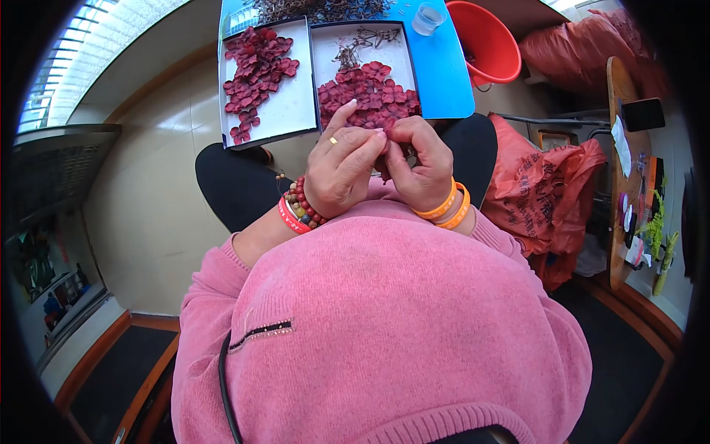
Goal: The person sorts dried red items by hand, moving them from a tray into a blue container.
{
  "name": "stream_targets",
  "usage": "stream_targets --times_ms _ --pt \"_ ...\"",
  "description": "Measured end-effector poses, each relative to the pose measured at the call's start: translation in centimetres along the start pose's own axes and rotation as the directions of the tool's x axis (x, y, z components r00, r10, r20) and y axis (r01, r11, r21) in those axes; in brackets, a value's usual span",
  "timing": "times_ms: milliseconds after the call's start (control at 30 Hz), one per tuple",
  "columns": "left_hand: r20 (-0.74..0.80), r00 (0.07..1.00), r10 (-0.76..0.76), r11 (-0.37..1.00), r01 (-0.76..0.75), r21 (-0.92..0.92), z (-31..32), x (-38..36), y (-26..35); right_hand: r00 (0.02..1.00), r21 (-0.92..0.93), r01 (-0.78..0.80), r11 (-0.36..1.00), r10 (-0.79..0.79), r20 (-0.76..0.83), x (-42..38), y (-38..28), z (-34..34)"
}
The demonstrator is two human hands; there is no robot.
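My left hand (344, 164) and my right hand (423, 164) meet close in front of my body, fingers pinched together. Between them is a dark red fabric flower (385, 172), mostly covered by the fingers. Just beyond lies a heap of dark red flower pieces (370, 96) in the right-hand white tray (327, 44), with a few thin brown stems (356, 49) above it. More of the same red pieces (255, 78) are spread in the left-hand white tray (287, 115).
The trays stand on a blue table (448, 81). At its far edge are a bundle of dark stems (314, 9) and a clear plastic cup (427, 20). A red basin (484, 41) stands right of it. Red plastic bags (543, 192) and a wooden round tabletop (620, 222) are at right.
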State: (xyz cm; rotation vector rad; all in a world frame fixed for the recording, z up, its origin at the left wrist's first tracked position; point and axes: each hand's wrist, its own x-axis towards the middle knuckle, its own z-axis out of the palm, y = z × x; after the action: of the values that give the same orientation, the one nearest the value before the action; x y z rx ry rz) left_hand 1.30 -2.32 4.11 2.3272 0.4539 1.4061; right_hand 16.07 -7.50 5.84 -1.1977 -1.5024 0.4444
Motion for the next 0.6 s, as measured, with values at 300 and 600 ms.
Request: stream_targets --times_ms 300,600 --pt "0.039 0.997 -0.073 0.997 0.071 0.044 0.3 0.1 0.7 0.897 0.274 -0.437 0.857 0.437 0.064 -0.4 0.1 0.2" --pt "0.099 0.994 -0.052 0.994 0.041 0.101 0.4 -0.2 -0.1 0.783 0.512 -0.581 0.633 0.606 0.14 -0.1 1.1 0.4"
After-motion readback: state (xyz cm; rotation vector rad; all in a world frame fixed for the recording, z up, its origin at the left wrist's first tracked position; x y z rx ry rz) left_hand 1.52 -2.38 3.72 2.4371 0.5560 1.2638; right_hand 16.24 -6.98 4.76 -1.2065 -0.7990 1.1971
